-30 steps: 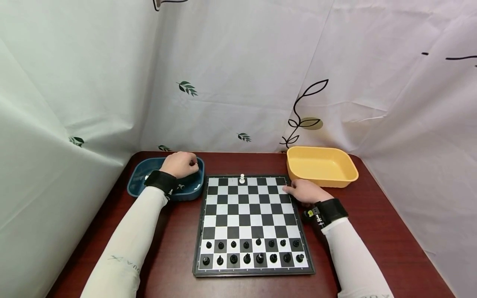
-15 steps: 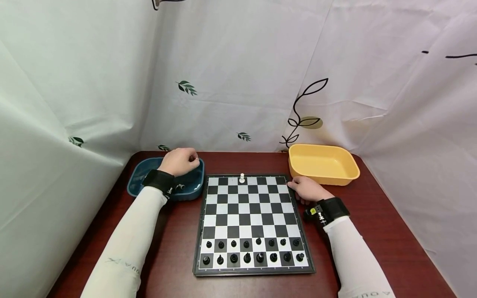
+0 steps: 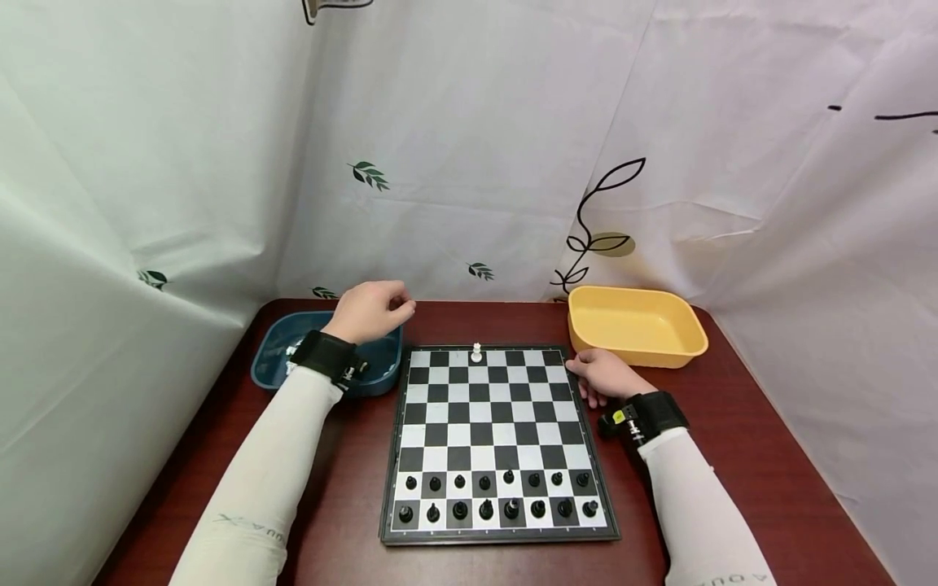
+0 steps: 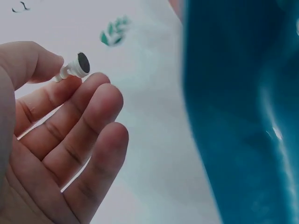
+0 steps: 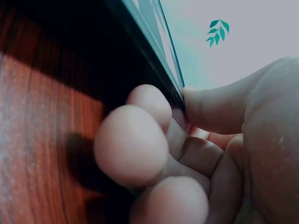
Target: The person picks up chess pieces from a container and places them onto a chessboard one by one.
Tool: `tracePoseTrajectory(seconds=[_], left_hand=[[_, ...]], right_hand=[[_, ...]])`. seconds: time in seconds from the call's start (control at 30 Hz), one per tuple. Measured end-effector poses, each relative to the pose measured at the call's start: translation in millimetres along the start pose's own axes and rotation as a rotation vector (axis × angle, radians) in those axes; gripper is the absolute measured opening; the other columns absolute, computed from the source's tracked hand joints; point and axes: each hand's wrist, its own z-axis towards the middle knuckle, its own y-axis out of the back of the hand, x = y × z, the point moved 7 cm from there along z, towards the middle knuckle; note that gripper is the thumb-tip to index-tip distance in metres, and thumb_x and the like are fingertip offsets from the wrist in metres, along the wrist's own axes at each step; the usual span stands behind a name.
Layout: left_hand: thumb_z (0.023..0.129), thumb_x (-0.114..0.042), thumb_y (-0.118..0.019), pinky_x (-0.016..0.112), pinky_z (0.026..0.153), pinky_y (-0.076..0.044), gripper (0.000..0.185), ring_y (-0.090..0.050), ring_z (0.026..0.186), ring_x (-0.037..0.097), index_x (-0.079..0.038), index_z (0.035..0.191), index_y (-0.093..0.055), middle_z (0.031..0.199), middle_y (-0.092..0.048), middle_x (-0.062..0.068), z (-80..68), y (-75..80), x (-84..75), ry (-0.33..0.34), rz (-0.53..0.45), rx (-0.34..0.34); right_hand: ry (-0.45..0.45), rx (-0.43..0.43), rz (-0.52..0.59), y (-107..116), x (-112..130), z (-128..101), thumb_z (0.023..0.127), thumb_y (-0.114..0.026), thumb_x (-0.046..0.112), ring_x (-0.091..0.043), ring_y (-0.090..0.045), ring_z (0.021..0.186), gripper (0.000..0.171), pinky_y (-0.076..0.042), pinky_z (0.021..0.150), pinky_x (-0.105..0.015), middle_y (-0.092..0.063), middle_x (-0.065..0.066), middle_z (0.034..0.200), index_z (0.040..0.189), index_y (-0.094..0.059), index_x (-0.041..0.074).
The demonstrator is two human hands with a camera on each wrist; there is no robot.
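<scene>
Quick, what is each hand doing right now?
Left hand: pinches a small white chess piece between thumb and fingertip, above the blue tray.
Right hand: holds the chessboard edge, thumb and fingers curled on it.

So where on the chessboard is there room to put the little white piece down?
The chessboard is bare across its middle rows, between the lone white piece on the far row and the black pieces filling the two nearest rows. The far row is free on either side of that white piece. The left hand pinches a small white piece above the blue bin.
</scene>
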Motion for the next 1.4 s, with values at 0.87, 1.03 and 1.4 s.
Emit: tracePoseTrajectory(seconds=[0.87,1.03,1.4], left_hand=[[0.110,-0.025,-0.069,0.031,0.078,-0.053,0.014,-0.063,0.088,0.011,-0.023,0.110,-0.083,0.105,-0.072,-0.006,42.1,-83.9,-142.5,-0.291,0.021,0.242],[0.109,-0.023,-0.069,0.030,0.082,-0.053,0.015,-0.064,0.090,0.010,-0.023,0.109,-0.083,0.107,-0.074,-0.008,48.4,-100.6,-153.0,-0.289,0.000,0.271],[0.110,-0.029,-0.073,0.028,0.082,-0.054,0.014,-0.065,0.090,0.008,-0.022,0.110,-0.084,0.105,-0.076,-0.009,55.8,-131.6,-175.4,-0.289,-0.010,0.334]], right_hand=[[0.012,-0.012,-0.009,0.3,-2.1,2.3,0.117,-0.054,0.027,-0.021,-0.062,0.048,0.035,-0.050,0.050,-0.035,-0.066,-0.009,0.069,0.090,-0.060,0.005],[0.010,-0.012,-0.008,0.2,-2.3,0.9,0.117,-0.054,0.029,-0.021,-0.062,0.048,0.036,-0.050,0.050,-0.034,-0.066,-0.009,0.069,0.091,-0.060,0.005],[0.015,-0.013,-0.011,0.2,-3.6,2.2,0.118,-0.054,0.030,-0.021,-0.062,0.048,0.037,-0.049,0.048,-0.034,-0.066,-0.008,0.069,0.091,-0.061,0.006]])
